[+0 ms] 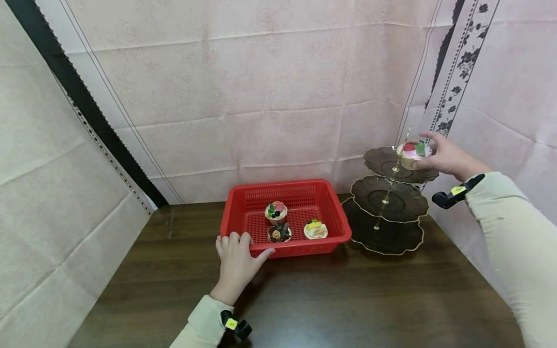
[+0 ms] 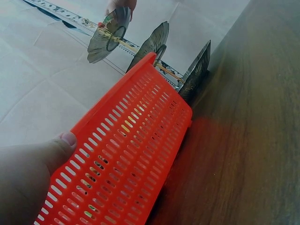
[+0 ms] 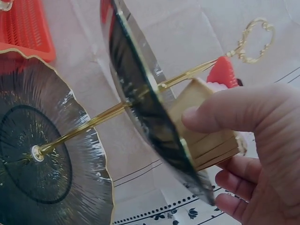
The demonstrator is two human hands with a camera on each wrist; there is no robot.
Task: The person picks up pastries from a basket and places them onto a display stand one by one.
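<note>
At the top plate point(image 1: 379, 159) of a three-tier stand, my right hand point(image 1: 452, 158) holds a cupcake point(image 3: 206, 136) between thumb and fingers. It has pink topping with a red piece and a green leaf. In the right wrist view the cupcake's pale wrapper is beside the gold post, at the top plate's surface; whether it bears on the plate I cannot tell. My left hand point(image 1: 237, 265) grips the front left rim of a red plastic basket point(image 1: 304, 248), thumb over the edge. Inside are a fruit-topped cupcake point(image 1: 276, 211), a dark-topped one point(image 1: 280, 233) and a yellow-topped one point(image 1: 315, 230).
Below the top tier, the stand's dark middle plate point(image 1: 370, 198) and bottom plate point(image 1: 402, 241) have wavy gold edges. The stand is close to the basket's right side on a brown wooden table point(image 1: 348, 299). Pale patterned cloth point(image 1: 278, 87) hangs behind and at both sides.
</note>
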